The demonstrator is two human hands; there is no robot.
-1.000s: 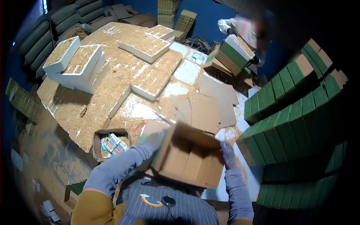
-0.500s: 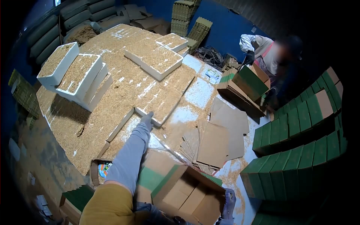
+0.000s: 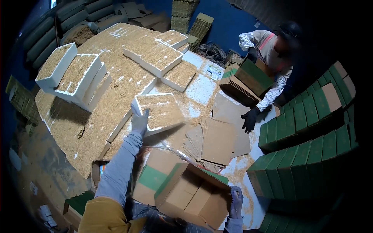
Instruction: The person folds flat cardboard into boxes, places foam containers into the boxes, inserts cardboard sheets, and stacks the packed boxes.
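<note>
My gloved left hand (image 3: 140,119) grips the left edge of a white foam tray (image 3: 171,125) full of sawdust-like material. The tray is lifted and slightly tilted, above the tray-covered surface. My gloved right hand (image 3: 236,202) has its fingers around the right rim of a cardboard box (image 3: 169,181), which stands open in front of me with its inside bare. Flattened cardboard (image 3: 153,165) with a green band lies left of the box. Flat cardboard sheets (image 3: 218,139) lie just beyond it.
Stacked filled foam trays (image 3: 83,81) stand at the left, others (image 3: 157,64) at the back. A co-worker (image 3: 268,50) handles a green-sided box (image 3: 254,77) across the table. Rows of green boxes (image 3: 299,132) line the right side. A dark carton (image 3: 97,167) sits by my left arm.
My left hand has lifted the foam tray out of the layer and brought it nearer, exposing the surface beneath. The co-worker's gloved hand now reaches toward the cardboard sheets. My right hand stays put.
</note>
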